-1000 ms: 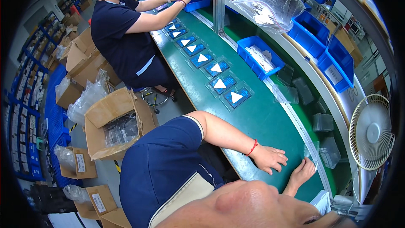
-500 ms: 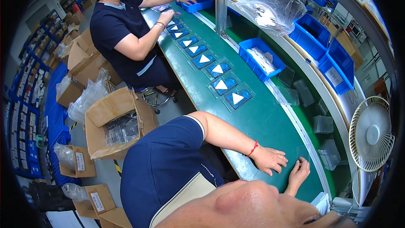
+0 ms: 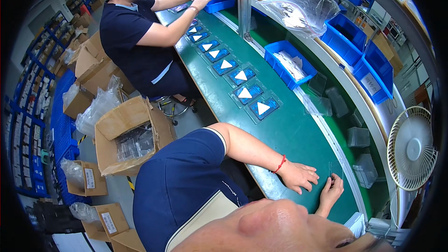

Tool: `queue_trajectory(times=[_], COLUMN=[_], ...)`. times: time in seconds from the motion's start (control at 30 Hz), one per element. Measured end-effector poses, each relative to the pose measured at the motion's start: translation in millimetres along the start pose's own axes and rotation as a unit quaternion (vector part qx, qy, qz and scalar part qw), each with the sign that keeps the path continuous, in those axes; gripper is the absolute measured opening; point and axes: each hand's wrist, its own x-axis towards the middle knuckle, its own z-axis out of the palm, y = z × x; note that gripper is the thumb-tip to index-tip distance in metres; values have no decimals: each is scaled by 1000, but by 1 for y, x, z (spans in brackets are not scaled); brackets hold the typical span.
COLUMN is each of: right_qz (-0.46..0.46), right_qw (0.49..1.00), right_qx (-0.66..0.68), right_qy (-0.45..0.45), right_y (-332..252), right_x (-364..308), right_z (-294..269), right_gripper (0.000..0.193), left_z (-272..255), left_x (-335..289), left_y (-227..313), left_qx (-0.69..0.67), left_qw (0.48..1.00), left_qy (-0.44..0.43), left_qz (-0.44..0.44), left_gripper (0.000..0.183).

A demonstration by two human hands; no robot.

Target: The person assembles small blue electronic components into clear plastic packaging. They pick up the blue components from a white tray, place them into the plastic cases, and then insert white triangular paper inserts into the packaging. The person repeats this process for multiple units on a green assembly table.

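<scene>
My left hand (image 3: 300, 177) lies on the green work surface (image 3: 284, 135), fingers spread, holding nothing; a red cord bracelet circles its wrist. Just right of it, my right hand (image 3: 331, 193) is closed, its bent fingers at the lower edge of a thin clear plastic piece (image 3: 337, 168). That piece is nearly invisible against the green, so its full shape is hard to make out. Farther up the table runs a row of several flat blue packs in clear plastic trays, each with a white triangle; the nearest blue pack (image 3: 258, 111) sits beyond my left forearm.
A blue bin (image 3: 300, 80) of white pieces and several clear plastic boxes (image 3: 358, 137) line the right side. At far right stands a fan (image 3: 413, 149). A co-worker (image 3: 140, 32) sits up the table by another blue bin (image 3: 221, 4). An open carton (image 3: 105, 154) stands left.
The co-worker's nearer hand has moved up from beside the row of packs to the far blue bin. My two hands have hardly moved.
</scene>
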Motion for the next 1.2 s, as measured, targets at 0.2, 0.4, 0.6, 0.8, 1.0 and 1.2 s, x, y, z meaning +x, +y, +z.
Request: queue_trajectory(times=[0.2,0.4,0.6,0.8,1.0,1.2], right_qz=[-2,-18,-87,-44,-29,-27], right_qw=[1000,1000,981,998,999,999], right_qx=[16,11,-70,-39,-37,-23], right_qy=[-3,16,160,31,22,22], right_y=[0,1,-11,0,1,0], right_x=[0,0,6,1,-1,1], right_z=[0,1,-7,2,0,0], right_gripper=[15,6,3,3,4,5], left_z=[4,1,0,-2,-1,-4], left_x=[0,-1,0,0,0,0], left_y=[-2,-1,1,0,1,2], left_qx=[0,2,5,-1,-1,0], left_qw=[1000,1000,1000,1000,1000,1000], left_qy=[8,1,-10,-11,-12,-19], left_qz=[3,1,-3,-2,-6,-16], left_gripper=[37,37,37,37,37,36])
